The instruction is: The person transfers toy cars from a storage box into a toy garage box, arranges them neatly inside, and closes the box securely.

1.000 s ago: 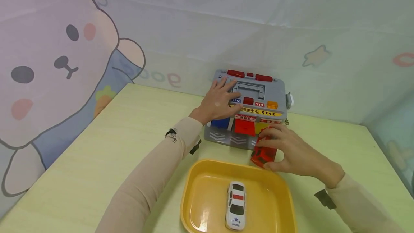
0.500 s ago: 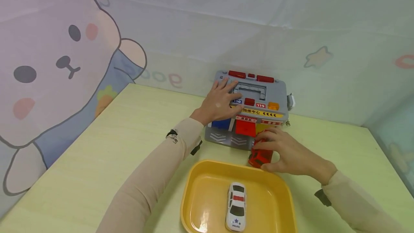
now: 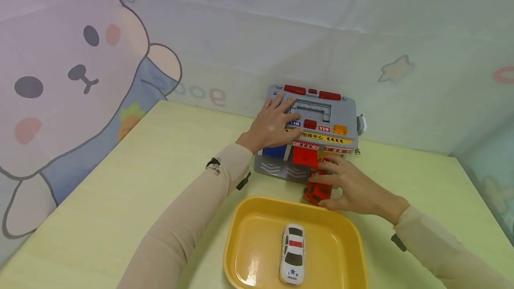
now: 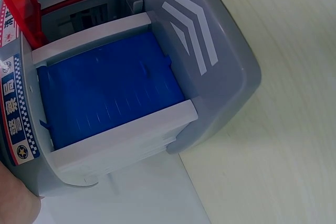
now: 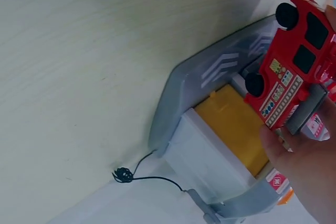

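Note:
A grey toy garage (image 3: pixel 347 107) stands against the back wall. My left hand (image 3: pixel 270 126) rests on its roof at the left with fingers spread. In front of it, my right hand (image 3: pixel 357 187) grips a red toy fire truck (image 3: pixel 318 192) between thumb and fingers. The right wrist view shows the truck's side (image 5: pixel 286 66) tilted above the garage's front ramp. A red door (image 3: pixel 305 157) in the middle bay is swung up. The blue door (image 4: pixel 110 93) to its left is down, and so is the yellow door (image 5: pixel 236 124) on the other side.
Nearer me is a yellow tray (image 3: pixel 261 202) with a white toy police car (image 3: pixel 292 255) lying in it. A thin black cord (image 5: pixel 123 175) hangs at the garage's right side. The printed cloth wall (image 3: pixel 225 35) rises directly behind the garage.
My right hand has moved a little to the left with the fire truck, toward the middle bay. The left hand stays on the roof.

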`<state>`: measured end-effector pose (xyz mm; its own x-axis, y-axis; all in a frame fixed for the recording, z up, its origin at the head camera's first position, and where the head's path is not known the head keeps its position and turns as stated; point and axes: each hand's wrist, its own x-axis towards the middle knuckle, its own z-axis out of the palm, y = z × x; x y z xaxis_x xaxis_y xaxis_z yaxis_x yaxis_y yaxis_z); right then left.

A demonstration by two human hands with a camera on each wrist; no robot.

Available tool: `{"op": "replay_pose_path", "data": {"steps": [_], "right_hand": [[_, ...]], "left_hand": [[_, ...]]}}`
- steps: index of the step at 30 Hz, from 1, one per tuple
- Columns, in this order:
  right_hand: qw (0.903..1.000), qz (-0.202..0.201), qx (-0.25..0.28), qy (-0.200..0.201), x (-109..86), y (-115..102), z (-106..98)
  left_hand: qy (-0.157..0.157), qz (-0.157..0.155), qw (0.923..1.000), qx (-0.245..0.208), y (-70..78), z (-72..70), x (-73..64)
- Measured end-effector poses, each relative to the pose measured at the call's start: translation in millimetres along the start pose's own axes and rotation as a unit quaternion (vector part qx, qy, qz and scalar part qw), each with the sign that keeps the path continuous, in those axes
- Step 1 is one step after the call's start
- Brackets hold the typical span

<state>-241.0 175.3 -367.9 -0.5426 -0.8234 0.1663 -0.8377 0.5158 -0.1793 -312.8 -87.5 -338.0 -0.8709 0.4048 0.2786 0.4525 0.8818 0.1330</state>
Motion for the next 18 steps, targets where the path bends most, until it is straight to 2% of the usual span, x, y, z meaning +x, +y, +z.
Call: {"op": "replay_pose_path", "data": {"steps": [9,18], "right_hand": [[0.9986,-0.042,-0.029,-0.014,-2.3,13,9],[0.9923,-0.100,-0.072,0.006,0.9,19,15]], "left_hand": [[-0.003,0.000,0.9999,0.010,2.9,1.7,0.5],[-0.003,-0.006,0.9999,0.008,2.4,1.5,1.5]]}}
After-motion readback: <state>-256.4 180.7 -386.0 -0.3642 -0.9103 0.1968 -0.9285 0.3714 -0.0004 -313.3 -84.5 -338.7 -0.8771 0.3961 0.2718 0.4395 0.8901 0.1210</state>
